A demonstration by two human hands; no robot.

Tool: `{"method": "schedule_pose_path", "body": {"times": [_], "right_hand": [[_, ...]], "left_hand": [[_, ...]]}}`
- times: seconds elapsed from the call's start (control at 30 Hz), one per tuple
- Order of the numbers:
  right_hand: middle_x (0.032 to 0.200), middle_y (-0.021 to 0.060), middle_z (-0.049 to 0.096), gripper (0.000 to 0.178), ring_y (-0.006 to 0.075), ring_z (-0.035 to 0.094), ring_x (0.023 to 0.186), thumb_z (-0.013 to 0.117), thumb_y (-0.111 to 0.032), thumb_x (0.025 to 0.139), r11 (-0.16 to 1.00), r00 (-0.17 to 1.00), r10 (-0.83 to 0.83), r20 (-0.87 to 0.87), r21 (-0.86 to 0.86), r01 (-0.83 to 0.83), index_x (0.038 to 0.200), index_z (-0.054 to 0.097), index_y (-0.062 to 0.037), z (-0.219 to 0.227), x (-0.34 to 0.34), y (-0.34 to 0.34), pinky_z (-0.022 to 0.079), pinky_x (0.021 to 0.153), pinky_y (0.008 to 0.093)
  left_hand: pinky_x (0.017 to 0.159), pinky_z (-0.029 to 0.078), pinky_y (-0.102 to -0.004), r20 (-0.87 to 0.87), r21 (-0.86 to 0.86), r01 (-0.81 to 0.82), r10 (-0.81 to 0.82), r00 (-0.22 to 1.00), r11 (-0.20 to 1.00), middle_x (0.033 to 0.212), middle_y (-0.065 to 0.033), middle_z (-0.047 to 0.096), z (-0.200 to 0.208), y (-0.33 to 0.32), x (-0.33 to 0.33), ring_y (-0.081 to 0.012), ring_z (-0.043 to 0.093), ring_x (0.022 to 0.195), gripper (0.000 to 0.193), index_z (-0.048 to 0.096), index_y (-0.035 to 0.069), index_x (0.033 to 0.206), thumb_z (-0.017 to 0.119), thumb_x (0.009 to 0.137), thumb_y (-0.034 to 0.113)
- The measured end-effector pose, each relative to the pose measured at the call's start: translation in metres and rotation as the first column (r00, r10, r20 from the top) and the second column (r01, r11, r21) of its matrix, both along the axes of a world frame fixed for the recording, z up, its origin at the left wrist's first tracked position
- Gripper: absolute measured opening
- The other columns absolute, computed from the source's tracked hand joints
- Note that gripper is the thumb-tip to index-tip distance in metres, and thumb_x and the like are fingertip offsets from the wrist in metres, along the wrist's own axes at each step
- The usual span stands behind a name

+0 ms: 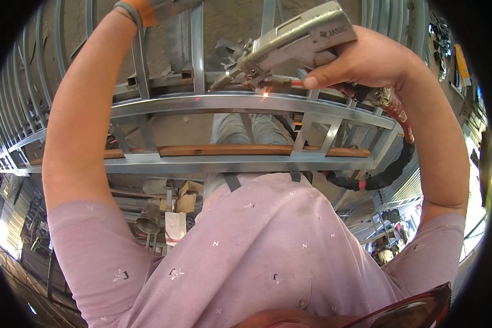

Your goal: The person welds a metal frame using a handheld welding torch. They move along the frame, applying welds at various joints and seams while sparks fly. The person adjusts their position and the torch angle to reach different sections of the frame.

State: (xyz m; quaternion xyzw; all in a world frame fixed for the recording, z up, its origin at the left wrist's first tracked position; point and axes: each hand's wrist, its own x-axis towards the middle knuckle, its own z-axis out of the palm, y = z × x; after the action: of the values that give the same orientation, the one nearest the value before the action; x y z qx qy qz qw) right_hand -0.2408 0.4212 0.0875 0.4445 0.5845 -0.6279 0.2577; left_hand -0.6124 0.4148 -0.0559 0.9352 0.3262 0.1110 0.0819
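Note:
My right hand is bare and closed round the grip of a pale metal handheld welding gun. The gun's nozzle points left and down, close above a silver metal rail. A small bright orange spark glows on the rail below the gun, and tiny red dots show further left. At the top edge my left hand, in an orange and grey glove, is near the upright bars of the frame. Its fingers are mostly cut off by the picture's edge, so their grip is hidden.
A dark wrapped hose loops below my right wrist. The metal frame has a nearer rail against my body, with a reddish-brown bar just beyond it. Upright bars fill the far left. A cardboard box and a metal cylinder are lower down.

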Motion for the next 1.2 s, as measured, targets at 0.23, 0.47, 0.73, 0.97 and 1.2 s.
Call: {"method": "schedule_pose_path", "body": {"times": [0.23,0.47,0.73,0.97,1.2], "right_hand": [[0.091,0.0051,0.077,0.044,0.0137,0.069,0.073,0.1,-0.023,0.086,0.999,0.999,0.039,0.012,0.003,-0.039,0.12,0.082,-0.0003,-0.025,-0.029,-0.005,0.055,0.063,0.0316],[0.093,0.007,0.079,0.05,0.0147,0.07,0.074,0.102,-0.027,0.084,0.993,0.994,0.111,-0.022,0.032,-0.11,0.121,0.083,-0.0006,-0.04,-0.037,-0.005,0.056,0.062,0.0333],[0.091,0.0069,0.08,0.053,0.0151,0.071,0.075,0.103,-0.03,0.082,0.993,0.985,0.118,0.128,-0.016,-0.117,0.122,0.083,-0.0015,-0.03,-0.048,-0.002,0.058,0.064,0.0323],[0.099,0.0087,0.082,0.058,0.0164,0.073,0.08,0.104,-0.028,0.08,0.993,0.99,0.115,0.086,-0.029,-0.113,0.127,0.083,-0.0019,-0.039,-0.041,-0.002,0.06,0.07,0.0343],[0.105,0.0105,0.084,0.064,0.0182,0.076,0.086,0.105,-0.03,0.078,0.99,0.986,0.14,0.093,0.022,-0.143,0.131,0.082,-0.003,-0.036,-0.042,-0.004,0.061,0.074,0.0343]], "left_hand": [[0.135,0.036,-0.0565,0.005,-0.003,0.003,-0.003,1.0,1.0,0.161,-0.0114,0.064,0.001,-0.005,-0.013,-0.0405,0.055,0.154,0.057,0.067,0.016,0.154,0.076,0.099,0.026],[0.135,0.037,-0.0556,0.063,-0.009,-0.002,0.003,0.998,1.0,0.159,-0.0113,0.065,-0.002,-0.006,-0.015,-0.0385,0.056,0.153,0.053,0.068,0.017,0.153,0.074,0.101,0.026],[0.135,0.037,-0.0546,0.079,-0.057,-0.035,0.04,0.996,0.998,0.158,-0.0127,0.066,-0.002,-0.008,-0.012,-0.0397,0.055,0.154,0.052,0.069,0.017,0.15,0.075,0.1,0.024],[0.135,0.037,-0.055,0.067,0.0,-0.002,0.002,0.998,1.0,0.159,-0.0128,0.066,-0.01,-0.001,-0.011,-0.0403,0.055,0.154,0.052,0.069,0.017,0.151,0.075,0.1,0.024],[0.135,0.037,-0.0553,0.062,-0.001,-0.026,0.026,0.998,1.0,0.159,-0.0127,0.065,-0.009,-0.002,-0.011,-0.0405,0.054,0.155,0.052,0.069,0.017,0.151,0.075,0.1,0.024]]}}
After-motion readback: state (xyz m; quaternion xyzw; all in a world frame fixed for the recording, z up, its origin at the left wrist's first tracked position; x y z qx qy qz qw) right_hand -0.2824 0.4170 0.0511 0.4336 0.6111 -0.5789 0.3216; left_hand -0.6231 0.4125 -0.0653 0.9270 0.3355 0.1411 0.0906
